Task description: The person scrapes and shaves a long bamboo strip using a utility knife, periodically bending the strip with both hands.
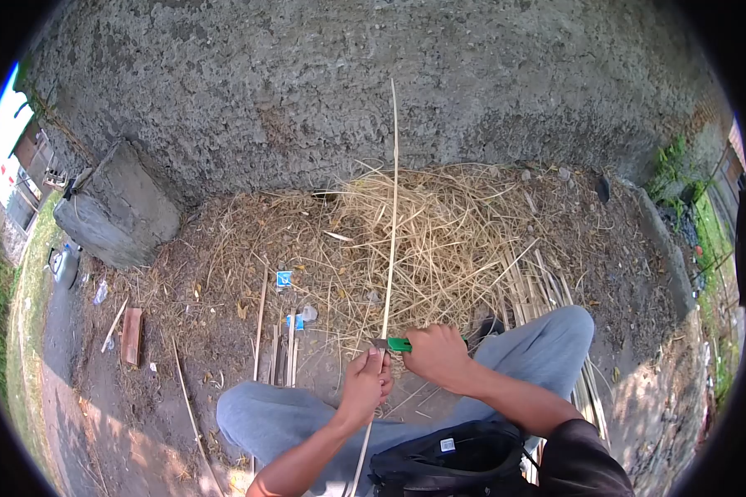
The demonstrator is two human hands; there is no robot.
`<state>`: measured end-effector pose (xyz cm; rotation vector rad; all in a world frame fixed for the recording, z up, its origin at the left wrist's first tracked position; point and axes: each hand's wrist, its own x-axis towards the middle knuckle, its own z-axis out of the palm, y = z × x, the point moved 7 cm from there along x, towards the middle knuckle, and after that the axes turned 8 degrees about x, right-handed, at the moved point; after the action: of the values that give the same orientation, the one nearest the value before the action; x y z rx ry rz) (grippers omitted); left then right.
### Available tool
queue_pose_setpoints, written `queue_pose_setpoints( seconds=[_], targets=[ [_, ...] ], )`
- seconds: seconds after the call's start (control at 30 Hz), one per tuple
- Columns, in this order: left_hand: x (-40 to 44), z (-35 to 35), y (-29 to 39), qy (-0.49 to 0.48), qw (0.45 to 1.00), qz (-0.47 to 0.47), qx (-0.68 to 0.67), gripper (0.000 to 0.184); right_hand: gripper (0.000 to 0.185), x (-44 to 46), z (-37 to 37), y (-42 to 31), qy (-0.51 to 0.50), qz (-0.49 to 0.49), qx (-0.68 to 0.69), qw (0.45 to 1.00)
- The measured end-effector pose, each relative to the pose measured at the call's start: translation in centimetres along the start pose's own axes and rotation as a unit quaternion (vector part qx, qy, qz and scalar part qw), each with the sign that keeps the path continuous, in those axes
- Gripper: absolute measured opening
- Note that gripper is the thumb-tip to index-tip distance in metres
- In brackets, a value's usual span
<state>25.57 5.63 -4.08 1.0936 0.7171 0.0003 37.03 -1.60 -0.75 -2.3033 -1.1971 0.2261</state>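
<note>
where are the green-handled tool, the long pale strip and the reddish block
Green-handled tool (pixel 399 345): head view, on the exposed green handle
Long pale strip (pixel 389 273): head view, partway along its length
Reddish block (pixel 131 335): head view, middle of its upward face

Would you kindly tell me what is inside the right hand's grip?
A green handle shows in the right hand, its front end beside the pale strip; the hand covers the rest, so its gripped part cannot be seen.

A long, pale, slightly bent strip (pixel 394 207) crosses a green-handled tool (pixel 399 345), apparently a knife.
</note>
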Motion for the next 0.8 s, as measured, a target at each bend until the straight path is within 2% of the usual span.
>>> queue_pose_setpoints(
  seconds=[0.13, 0.2, 0.23, 0.3, 0.37, 0.43, 0.57, 0.63, 0.8],
  targets=[
    [1.0, -0.4, -1.6, 0.041, 0.997, 0.060, 0.027, 0.033, 0.014, 0.0, 0.3, 0.3, -0.010, -0.002, -0.007, 1.000],
    [1.4, -1.0, -1.7, 0.096, 0.972, 0.119, 0.176, 0.035, 0.014, -0.2, 0.5, 0.3, 0.001, -0.009, -0.020, 1.000],
    [1.6, -1.1, -2.3, 0.096, 0.973, 0.118, 0.176, 0.035, 0.015, -0.3, 0.5, 0.3, 0.013, -0.017, -0.032, 0.999],
    [1.3, -1.1, -1.8, 0.133, 0.940, 0.155, 0.275, 0.039, 0.014, -0.3, 0.7, 0.6, 0.032, -0.020, -0.047, 0.998],
    [1.0, -0.6, -2.8, 0.122, 0.938, 0.159, 0.282, 0.039, 0.013, 0.1, 0.3, 0.9, 0.054, -0.023, -0.060, 0.996],
    [0.9, -0.5, -3.1, 0.110, 0.936, 0.166, 0.291, 0.039, 0.012, 1.3, -0.9, 2.4, 0.070, 0.026, -0.084, 0.994],
    [-1.0, 0.8, -0.9, 0.112, 0.899, 0.179, 0.383, 0.039, 0.013, 1.8, -1.1, 3.2, 0.047, 0.013, -0.096, 0.994],
    [-1.6, 1.0, 0.5, 0.115, 0.887, 0.188, 0.407, 0.039, 0.013, 2.3, -1.8, 3.0, 0.087, 0.012, -0.091, 0.992],
    [-1.8, 0.9, 2.4, 0.113, 0.867, 0.191, 0.446, 0.037, 0.012, 4.1, -1.9, 3.2, 0.103, 0.006, -0.087, 0.991]
  ],
)
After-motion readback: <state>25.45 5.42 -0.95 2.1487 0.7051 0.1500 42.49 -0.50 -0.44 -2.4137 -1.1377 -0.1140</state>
